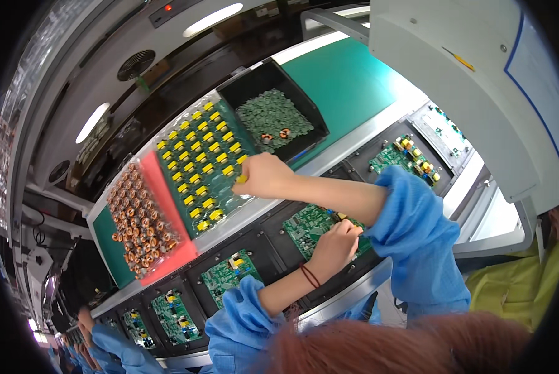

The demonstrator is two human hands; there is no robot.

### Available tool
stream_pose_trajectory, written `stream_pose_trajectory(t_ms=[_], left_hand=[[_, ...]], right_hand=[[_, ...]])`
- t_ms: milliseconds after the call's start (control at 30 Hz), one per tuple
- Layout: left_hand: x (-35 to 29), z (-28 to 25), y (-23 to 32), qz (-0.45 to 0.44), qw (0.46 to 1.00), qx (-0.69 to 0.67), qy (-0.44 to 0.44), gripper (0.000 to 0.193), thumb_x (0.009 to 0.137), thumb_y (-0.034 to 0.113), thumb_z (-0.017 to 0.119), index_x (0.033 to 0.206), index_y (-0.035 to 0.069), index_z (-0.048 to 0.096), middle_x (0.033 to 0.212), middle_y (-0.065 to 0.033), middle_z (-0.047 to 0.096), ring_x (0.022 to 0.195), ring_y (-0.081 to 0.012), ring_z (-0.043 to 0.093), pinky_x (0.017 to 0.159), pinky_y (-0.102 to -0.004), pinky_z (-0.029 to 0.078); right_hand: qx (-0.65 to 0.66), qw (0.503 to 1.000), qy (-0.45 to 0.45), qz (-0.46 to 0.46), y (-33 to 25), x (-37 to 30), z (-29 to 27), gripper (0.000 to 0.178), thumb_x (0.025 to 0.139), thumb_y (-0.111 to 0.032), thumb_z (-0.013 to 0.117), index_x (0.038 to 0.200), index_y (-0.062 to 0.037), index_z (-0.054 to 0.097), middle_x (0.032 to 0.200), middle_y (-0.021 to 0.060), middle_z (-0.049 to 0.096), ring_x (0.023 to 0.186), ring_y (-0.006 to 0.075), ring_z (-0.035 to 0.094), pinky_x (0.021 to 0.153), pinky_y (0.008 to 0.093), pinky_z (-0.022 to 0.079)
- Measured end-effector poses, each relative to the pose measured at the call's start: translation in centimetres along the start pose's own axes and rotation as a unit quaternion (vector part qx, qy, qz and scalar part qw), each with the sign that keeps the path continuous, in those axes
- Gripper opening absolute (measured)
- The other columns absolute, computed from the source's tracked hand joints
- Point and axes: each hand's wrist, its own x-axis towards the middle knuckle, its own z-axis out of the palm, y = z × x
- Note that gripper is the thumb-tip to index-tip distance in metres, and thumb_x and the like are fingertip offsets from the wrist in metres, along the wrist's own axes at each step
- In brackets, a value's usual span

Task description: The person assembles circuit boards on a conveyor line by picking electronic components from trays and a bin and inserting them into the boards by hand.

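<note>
Head view shows, at the far left, another person's hand (86, 319) near the end of a long row of black trays (266, 246). Three green boards (176, 316) sit at that end, with small yellow parts and others on them. Above the boards, lots of copper coils (139, 218) lie on a red sheet (183, 252) on the green-topped table (348, 78). Next comes a clear plastic sheet (220, 194) with rows of little yellow blocks (208, 168) on it. One yellow block (241, 179) is at the fingertips of the right hand (264, 177), at the right side of those rows. It is bright yellow and small, and mostly hidden and blurry. The thumb and finger pinch it. Just above the right hand is a black bin (279, 73) with a heap of round green bits (273, 112) and two copper coils. Lower and to the right, well apart from the pinched block, the left hand (335, 248) is over another green board (301, 229). Its fingers are bent close together, but I can't tell if they grip anything. Any writing on the boards is too tiny to read. Farther right, one more board (388, 159) has yellow and copper parts.
</note>
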Motion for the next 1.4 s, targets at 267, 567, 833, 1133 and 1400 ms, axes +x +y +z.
stream_pose_trajectory(t_ms=[267, 567, 833, 1133, 1400], left_hand=[[0.6, -1.5, 1.0, 0.018, 0.999, 0.029, 0.010, 0.023, 0.081, 0.012, 0.064, 0.103, 0.007, 0.063, 0.089, -0.0075, 0.056, 0.088, -0.0248, 0.057, 0.078, -0.0380, 0.047], [-9.4, -19.3, -4.6, -0.117, 0.946, 0.275, 0.122, 0.030, 0.074, 0.002, 0.066, 0.104, 0.004, 0.062, 0.105, -0.0146, 0.058, 0.099, -0.0335, 0.055, 0.086, -0.0420, 0.045], [-20.1, -25.9, -10.9, -0.220, 0.855, 0.384, 0.272, 0.021, 0.078, 0.001, 0.061, 0.100, 0.002, 0.061, 0.106, -0.0147, 0.056, 0.101, -0.0328, 0.053, 0.086, -0.0432, 0.043], [-22.3, -26.2, -11.2, -0.282, 0.858, 0.281, 0.324, 0.019, 0.083, 0.007, 0.063, 0.102, 0.002, 0.065, 0.108, -0.0132, 0.059, 0.100, -0.0298, 0.057, 0.085, -0.0375, 0.047], [-20.8, -26.3, -11.1, -0.151, 0.913, 0.345, 0.159, 0.020, 0.078, 0.004, 0.060, 0.097, 0.006, 0.065, 0.096, -0.0101, 0.065, 0.095, -0.0298, 0.060, 0.086, -0.0414, 0.047]], right_hand=[[0.499, 0.861, 0.027, -0.098, 3.7, -8.7, -7.1, 0.027, 0.087, -0.009, 0.062, 0.112, -0.0031, 0.054, 0.099, 0.0064, 0.062, 0.088, 0.0135, 0.062, 0.072, 0.0266, 0.051], [0.011, 0.991, -0.122, -0.052, 10.7, -23.4, -7.5, 0.031, 0.078, -0.009, 0.069, 0.107, -0.0020, 0.060, 0.100, 0.0105, 0.059, 0.078, 0.0199, 0.062, 0.069, 0.0293, 0.053], [-0.163, 0.971, -0.083, -0.154, 13.1, -23.8, -4.6, 0.032, 0.078, -0.013, 0.067, 0.107, -0.0022, 0.059, 0.106, 0.0134, 0.057, 0.095, 0.0289, 0.059, 0.081, 0.0355, 0.052], [-0.193, 0.974, -0.035, -0.116, 13.8, -25.1, -5.2, 0.031, 0.072, -0.005, 0.068, 0.102, -0.0026, 0.060, 0.104, 0.0114, 0.055, 0.096, 0.0299, 0.058, 0.079, 0.0380, 0.051], [-0.224, 0.969, -0.062, -0.082, 12.3, -25.2, -5.9, 0.032, 0.078, -0.009, 0.063, 0.110, -0.0054, 0.060, 0.108, 0.0120, 0.055, 0.099, 0.0291, 0.058, 0.083, 0.0371, 0.050]])
